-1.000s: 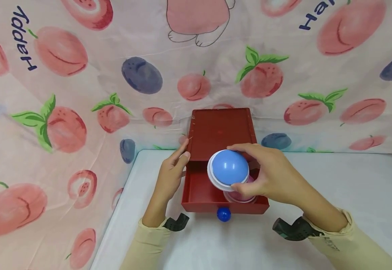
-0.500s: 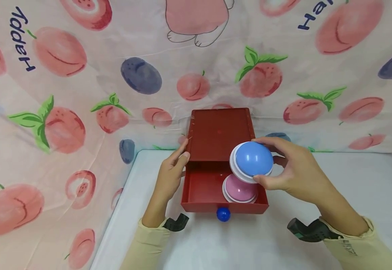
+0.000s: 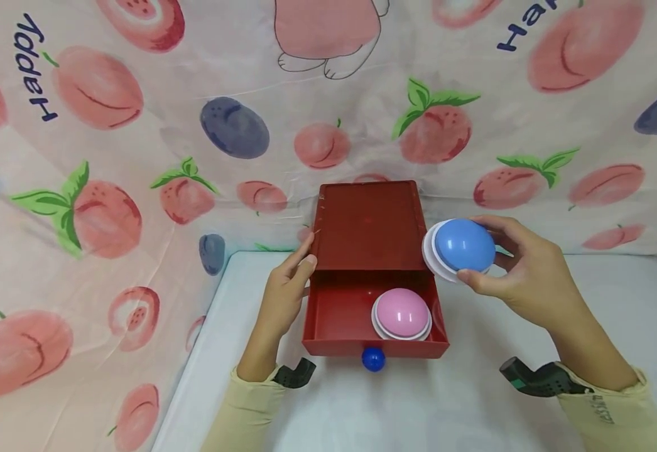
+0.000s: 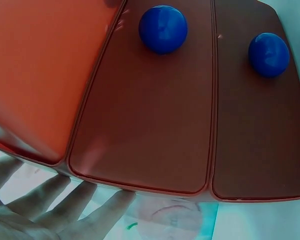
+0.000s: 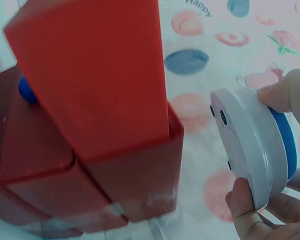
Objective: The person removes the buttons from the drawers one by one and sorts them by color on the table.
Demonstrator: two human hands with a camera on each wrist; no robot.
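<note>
A red drawer cabinet [image 3: 369, 226] stands on the table with its top drawer [image 3: 334, 314] pulled out. My left hand [image 3: 285, 289] rests on the cabinet's left side; in the left wrist view its extended fingers [image 4: 77, 207] touch that side. My right hand [image 3: 537, 276] grips a blue domed push button [image 3: 465, 245] by its white base, right of the cabinet and raised above the table. The right wrist view shows the base's white underside [image 5: 245, 150] edge-on, thumb and fingertips around it. A pink push button [image 3: 402, 312] with a white base sits in the drawer's right part.
A round blue knob [image 3: 374, 359] sticks out from the open drawer's front. Two lower drawers [image 4: 145, 115] with blue knobs are closed. Behind the white table [image 3: 362, 414] hangs a fruit-print cloth [image 3: 328, 100], which also covers the left side.
My right hand has carried the blue push button from above the drawer out to the right and slightly farther back, uncovering the pink one. My left hand has stayed on the cabinet.
</note>
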